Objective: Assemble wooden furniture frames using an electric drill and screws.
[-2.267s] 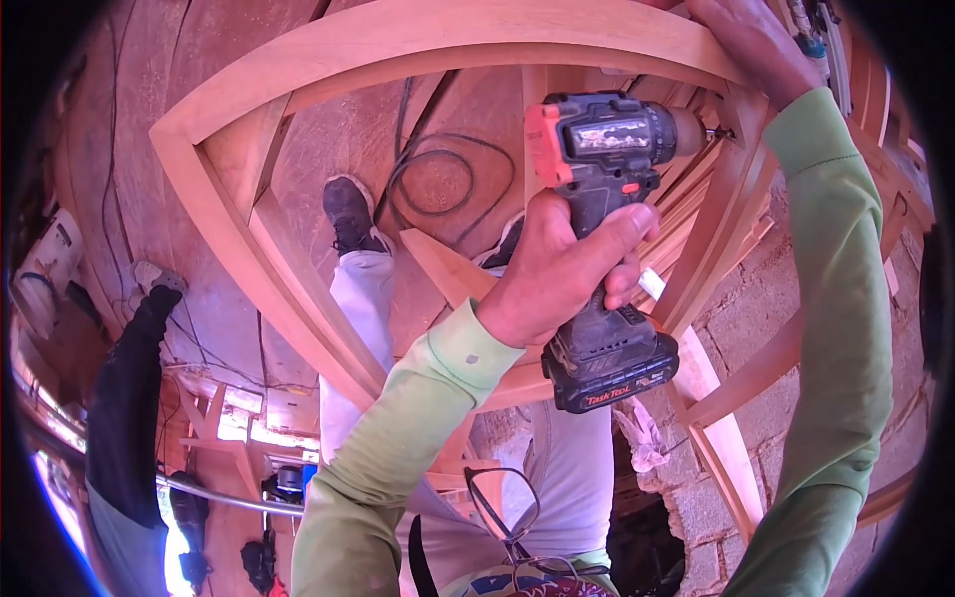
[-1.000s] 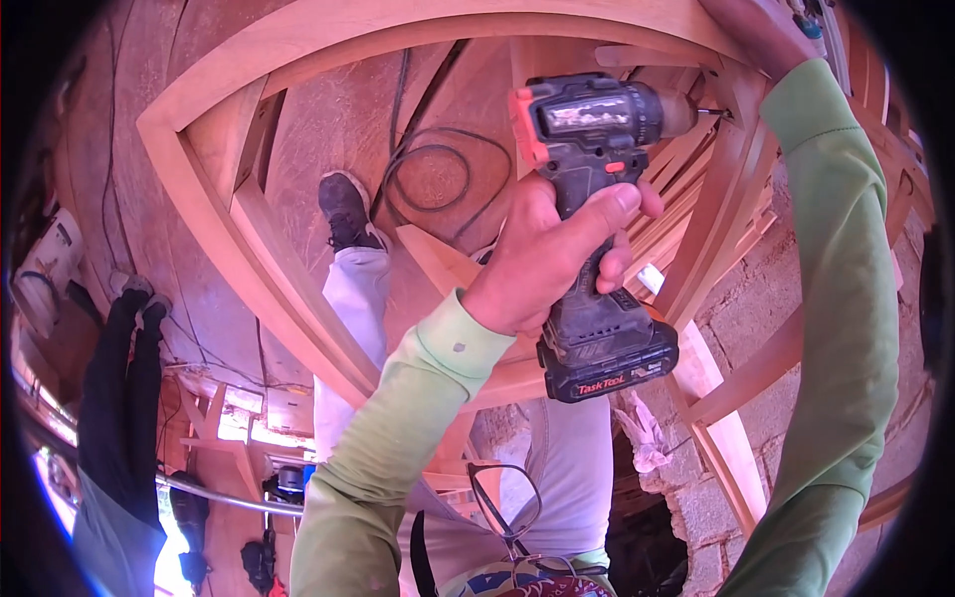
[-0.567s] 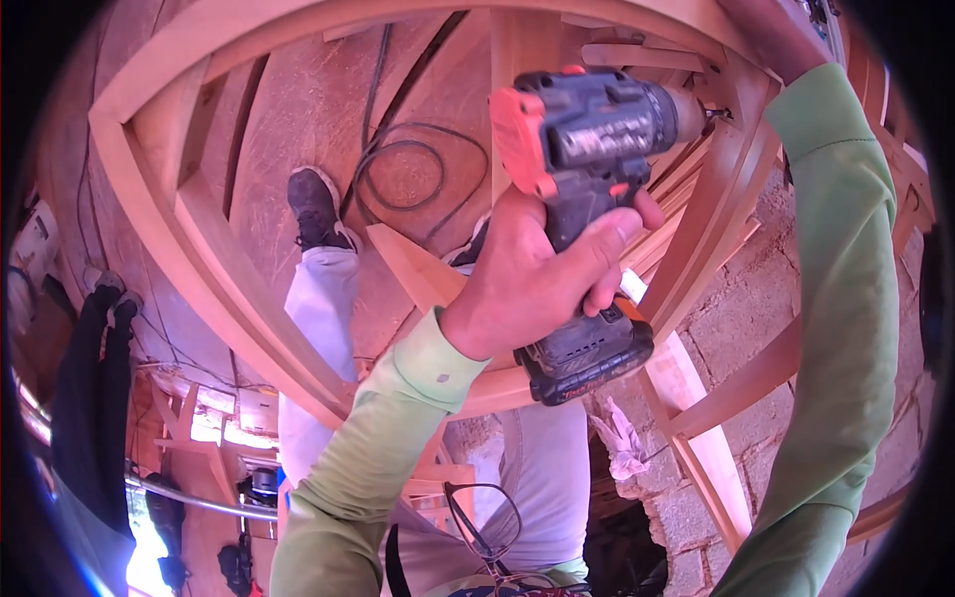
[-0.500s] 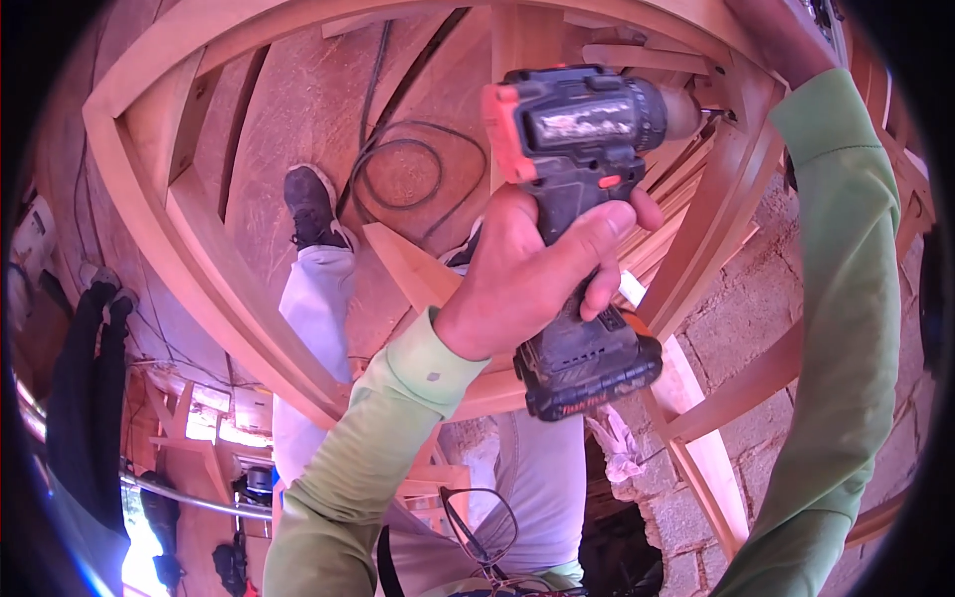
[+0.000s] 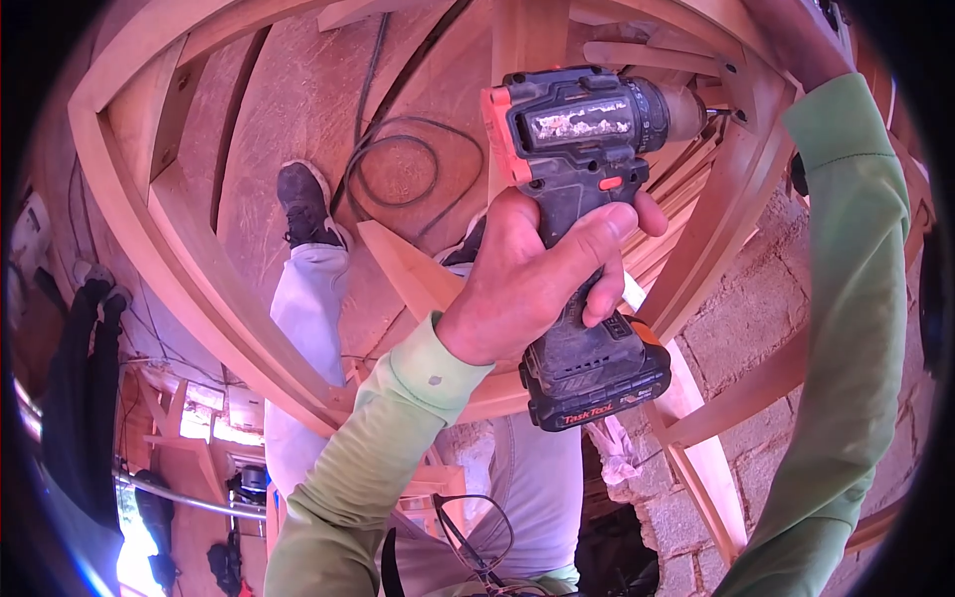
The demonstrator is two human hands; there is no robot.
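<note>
My left hand (image 5: 547, 269) is wrapped round the handle of a black and red cordless drill (image 5: 582, 124). The drill points right, and its bit (image 5: 718, 112) reaches a dark hole in the corner block of a curved wooden frame (image 5: 734, 179). Whether the bit sits in a screw there is too small to tell. At the upper right, my right hand (image 5: 801, 45) lies against the outer side of the same frame, its fingers hidden at the picture's edge.
A dark cable (image 5: 398, 149) lies coiled on the reddish floor. Wooden strips (image 5: 686, 214) lie behind the frame, beside a rough block wall (image 5: 756, 289). Eyeglasses (image 5: 477, 537) hang at my chest. Another person's legs (image 5: 85, 398) stand at the left.
The drill's battery end has swung slightly down and right, and the drill looks sharper now. The frame's left side has shifted a little left in view. My left grip stays the same.
</note>
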